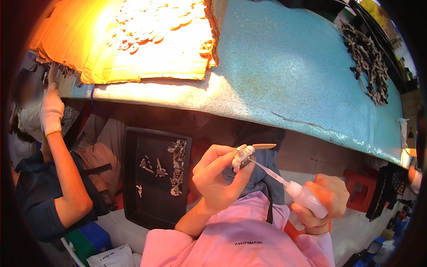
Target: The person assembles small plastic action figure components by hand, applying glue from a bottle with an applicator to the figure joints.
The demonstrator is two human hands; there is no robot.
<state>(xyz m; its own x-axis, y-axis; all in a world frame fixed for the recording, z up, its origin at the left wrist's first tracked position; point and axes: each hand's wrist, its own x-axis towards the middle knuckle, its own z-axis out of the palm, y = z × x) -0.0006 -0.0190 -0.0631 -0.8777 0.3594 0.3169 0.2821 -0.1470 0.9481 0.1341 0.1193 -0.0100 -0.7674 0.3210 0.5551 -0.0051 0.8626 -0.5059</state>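
Observation:
Pinched in the fingertips of my left hand (218, 180) is a small white and grey moulded piece (241, 156), held in front of my chest. A flat tan blade-like part (264, 146) sticks out from its top to the right. My right hand (328, 196) is wrapped round a pale translucent squeeze bottle (307, 198). The bottle tilts up to the left, and its long thin nozzle (271, 173) ends at the piece's right side. Whether the tip touches the piece or stops just short, I cannot tell.
Beyond my hands runs a blue speckled table (284, 58). Brightly lit cardboard (95, 62) on it carries many loose pieces. Dark grey parts (367, 62) lie at its right. A black tray (155, 209) of small parts is left of me, beside a co-worker's gloved hand (52, 109). A red stool (359, 189) stands right.

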